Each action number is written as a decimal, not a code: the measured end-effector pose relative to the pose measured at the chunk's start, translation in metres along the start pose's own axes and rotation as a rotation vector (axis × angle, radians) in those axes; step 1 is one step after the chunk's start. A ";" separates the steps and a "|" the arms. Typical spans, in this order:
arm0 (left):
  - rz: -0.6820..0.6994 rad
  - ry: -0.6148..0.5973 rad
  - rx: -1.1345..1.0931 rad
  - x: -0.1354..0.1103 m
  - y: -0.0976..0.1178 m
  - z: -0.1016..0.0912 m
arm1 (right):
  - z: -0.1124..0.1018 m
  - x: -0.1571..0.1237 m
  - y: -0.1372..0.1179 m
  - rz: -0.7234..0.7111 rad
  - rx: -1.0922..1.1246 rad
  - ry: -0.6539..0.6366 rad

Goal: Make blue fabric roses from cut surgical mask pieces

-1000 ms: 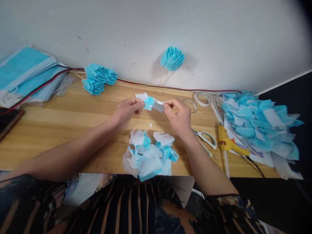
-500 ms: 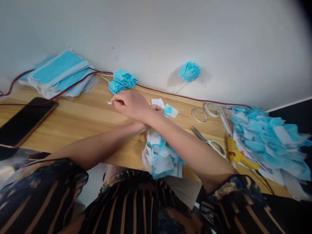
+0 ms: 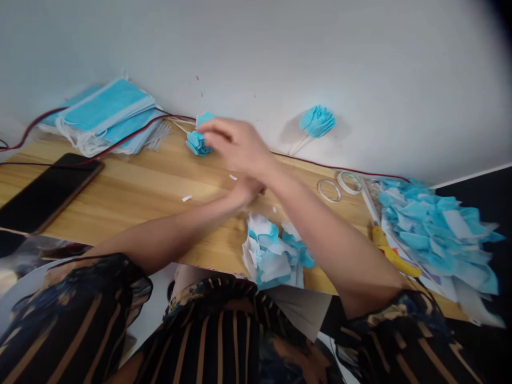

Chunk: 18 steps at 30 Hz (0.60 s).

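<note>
My right hand (image 3: 240,144) crosses over my left and reaches to the left, close to a small bunch of blue paper-like flowers (image 3: 197,143), which it partly covers. Its thumb and fingers are apart, with nothing visible between them. My left hand (image 3: 247,192) lies low over the table under the right wrist, its fingers hidden. Small white scraps (image 3: 187,198) are scattered on the wood around the hands. Below my right forearm, at the table's front edge, is a heap of white and blue petal pieces (image 3: 274,261).
Blue masks (image 3: 108,109) are stacked at the left, behind a phone (image 3: 52,186). One blue flower (image 3: 318,121) leans on the wall. Tape rolls (image 3: 349,182), a yellow glue gun (image 3: 390,253) and a big pile of blue pieces (image 3: 438,229) are at the right. A red-black cable (image 3: 304,160) runs along the wall.
My right hand has moved right and away from me, letting go of a white scrap and opening. White-and-blue pieces by my left hand and the scissors are now out of sight.
</note>
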<state>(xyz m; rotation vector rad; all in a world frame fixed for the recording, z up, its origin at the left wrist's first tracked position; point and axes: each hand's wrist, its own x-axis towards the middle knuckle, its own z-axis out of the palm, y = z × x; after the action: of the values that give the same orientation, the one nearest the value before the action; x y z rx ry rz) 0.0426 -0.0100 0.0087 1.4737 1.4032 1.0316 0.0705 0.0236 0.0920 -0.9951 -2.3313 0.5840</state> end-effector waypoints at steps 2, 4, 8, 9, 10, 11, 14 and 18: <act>0.032 -0.095 -0.196 0.002 -0.003 -0.002 | -0.034 -0.021 0.024 0.055 0.032 0.183; 0.047 -0.203 -0.445 0.004 -0.006 -0.003 | -0.062 -0.051 0.049 0.148 0.079 0.336; 0.032 -0.292 -0.611 0.006 -0.010 -0.003 | -0.083 -0.112 0.084 0.401 0.225 0.439; 0.032 -0.297 -0.604 0.006 -0.010 -0.003 | -0.081 -0.123 0.088 0.454 0.267 0.411; 0.031 -0.300 -0.594 0.006 -0.010 -0.003 | -0.079 -0.131 0.091 0.494 0.313 0.385; 0.029 -0.300 -0.583 0.006 -0.010 -0.003 | -0.075 -0.136 0.092 0.520 0.357 0.358; 0.017 -0.296 -0.556 0.004 -0.010 -0.004 | -0.068 -0.138 0.090 0.526 0.467 0.316; 0.038 -0.290 -0.541 0.005 -0.012 -0.002 | -0.066 -0.125 0.089 0.498 0.568 0.250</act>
<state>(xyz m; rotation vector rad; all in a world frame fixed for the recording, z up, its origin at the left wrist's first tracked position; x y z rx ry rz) 0.0368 -0.0049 -0.0016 1.1881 0.8095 1.0653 0.2314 -0.0020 0.0539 -1.2690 -1.5543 1.1581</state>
